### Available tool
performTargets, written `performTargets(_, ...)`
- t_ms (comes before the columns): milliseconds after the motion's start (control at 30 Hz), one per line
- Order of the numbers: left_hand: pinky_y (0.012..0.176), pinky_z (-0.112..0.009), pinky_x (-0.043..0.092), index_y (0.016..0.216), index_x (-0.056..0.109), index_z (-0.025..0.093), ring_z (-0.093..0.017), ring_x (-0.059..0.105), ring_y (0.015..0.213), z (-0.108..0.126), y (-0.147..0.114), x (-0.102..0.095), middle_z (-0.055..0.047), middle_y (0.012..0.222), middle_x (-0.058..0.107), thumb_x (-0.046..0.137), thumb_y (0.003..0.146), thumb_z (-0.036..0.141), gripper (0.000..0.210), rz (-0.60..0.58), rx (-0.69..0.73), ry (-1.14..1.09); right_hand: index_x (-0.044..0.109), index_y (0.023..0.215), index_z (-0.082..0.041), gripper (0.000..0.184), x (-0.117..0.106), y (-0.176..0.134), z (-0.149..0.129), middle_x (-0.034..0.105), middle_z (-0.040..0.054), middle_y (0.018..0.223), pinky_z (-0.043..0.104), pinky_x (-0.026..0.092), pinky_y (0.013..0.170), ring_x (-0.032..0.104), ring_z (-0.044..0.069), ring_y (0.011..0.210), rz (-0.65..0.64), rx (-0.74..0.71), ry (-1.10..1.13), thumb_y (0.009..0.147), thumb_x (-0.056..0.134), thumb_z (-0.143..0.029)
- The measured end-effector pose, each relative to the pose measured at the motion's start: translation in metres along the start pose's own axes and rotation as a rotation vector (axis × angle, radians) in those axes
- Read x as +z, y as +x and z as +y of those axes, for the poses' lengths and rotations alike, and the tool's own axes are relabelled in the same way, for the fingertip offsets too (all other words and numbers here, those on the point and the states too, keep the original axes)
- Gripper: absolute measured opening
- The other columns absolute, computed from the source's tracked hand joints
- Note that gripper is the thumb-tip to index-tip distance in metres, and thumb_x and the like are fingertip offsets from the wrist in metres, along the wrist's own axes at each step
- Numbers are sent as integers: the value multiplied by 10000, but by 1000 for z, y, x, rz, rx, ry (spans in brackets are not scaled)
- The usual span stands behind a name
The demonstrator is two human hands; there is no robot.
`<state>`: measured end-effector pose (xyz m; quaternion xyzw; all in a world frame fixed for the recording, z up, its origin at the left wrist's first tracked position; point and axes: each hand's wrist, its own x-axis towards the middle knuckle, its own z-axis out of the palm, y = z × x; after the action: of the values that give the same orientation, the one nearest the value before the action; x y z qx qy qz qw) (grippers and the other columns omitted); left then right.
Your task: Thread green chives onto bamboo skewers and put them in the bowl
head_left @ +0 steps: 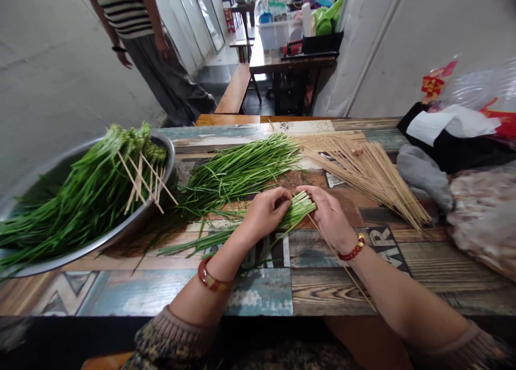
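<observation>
Near the table's middle, my left hand (266, 211) is closed round a small bunch of garlic chives (300, 209), its pale stem ends pointing right. My right hand (330, 214) is closed at those ends, fingers bent. From between its fingers and the chives a thin bamboo skewer (342, 262) slants down toward the table's near edge; the skewer's upper tip is hidden. Behind my hands lies a loose pile of chives (245, 166). Right of it, many bamboo skewers (371, 182) are fanned out on the table.
A metal basin (171, 158) at the left holds skewered chives (100, 182), several skewer ends hanging over its rim. Plastic bags (484, 214) and a grey bundle (423, 174) sit at the right. Beyond the patterned table (258, 289), a person (141, 42) stands near a bench (234, 88).
</observation>
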<state>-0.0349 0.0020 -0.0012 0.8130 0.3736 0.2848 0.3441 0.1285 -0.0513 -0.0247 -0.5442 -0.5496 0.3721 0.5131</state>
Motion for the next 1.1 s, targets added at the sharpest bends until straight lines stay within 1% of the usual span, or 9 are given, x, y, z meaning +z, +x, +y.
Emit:
performTargets(133, 601, -200, 432, 873, 632, 156, -110, 578, 650, -3, 0, -1, -7, 714, 645, 547, 802, 164, 111, -2, -2, -29, 626, 986, -176, 273, 5, 3, -1, 666, 48, 918, 286, 487, 699, 609, 173, 809, -21, 56, 4, 830, 571, -393)
performTargets(200, 599, -200, 435, 910, 643, 153, -110, 581, 651, -6, 1, -4, -10, 722, 651, 554, 805, 187, 141, 31, -24, -23, 630, 942, -173, 238, 7, 5, 2, 665, 47, 892, 297, 483, 706, 609, 177, 804, 1, 54, -38, 811, 581, -366)
performTargets(333, 566, -202, 425, 910, 649, 133, -108, 566, 614, -13, 5, -19, -24, 721, 658, 539, 824, 253, 185, 218, -101, 5, 641, 913, -162, 256, 7, 8, 9, 668, 46, 853, 307, 477, 700, 606, 175, 765, 51, 66, -15, 797, 577, -380)
performTargets(433, 565, -208, 423, 900, 656, 134, -111, 563, 608, -16, 12, -34, -26, 712, 660, 533, 827, 281, 206, 264, -103, 90, 649, 889, -161, 257, 6, 9, 12, 664, 40, 819, 306, 471, 688, 594, 171, 746, 64, 55, 5, 793, 575, -387)
performTargets(567, 620, -231, 428, 844, 677, 147, -126, 572, 661, -18, 27, -55, -42, 776, 672, 532, 821, 269, 191, 249, -79, 359, 648, 849, -159, 249, 7, 9, 14, 665, 49, 819, 308, 464, 693, 591, 176, 767, 77, 36, 6, 790, 574, -389)
performTargets(667, 659, -249, 431, 849, 692, 167, -143, 579, 701, -24, 38, -63, -48, 800, 665, 517, 820, 235, 190, 179, -125, 567, 646, 844, -157, 260, 8, 10, 13, 661, 47, 804, 300, 456, 671, 585, 171, 747, 81, 26, 16, 793, 567, -400)
performTargets(800, 728, -277, 438, 887, 707, 190, -180, 594, 820, -32, 49, -57, -73, 925, 652, 499, 831, 215, 217, 55, -187, 811, 647, 832, -164, 246, 8, 10, 11, 662, 38, 790, 294, 448, 669, 586, 170, 738, 79, 12, 2, 795, 560, -391)
performTargets(900, 749, -290, 433, 919, 695, 192, -202, 593, 886, -36, 52, -48, -87, 966, 631, 481, 850, 236, 228, 34, -228, 938, 651, 837, -163, 248, 7, 10, 9, 665, 38, 788, 294, 441, 672, 589, 169, 729, 79, 11, -10, 791, 561, -389)
performTargets(1100, 694, -291, 415, 876, 653, 197, -200, 583, 822, -40, 51, -44, -74, 910, 604, 509, 834, 245, 157, 37, -263, 955, 651, 844, -162, 225, 8, 10, 7, 662, 38, 801, 293, 431, 691, 579, 164, 741, 64, 9, -41, 804, 546, -358)
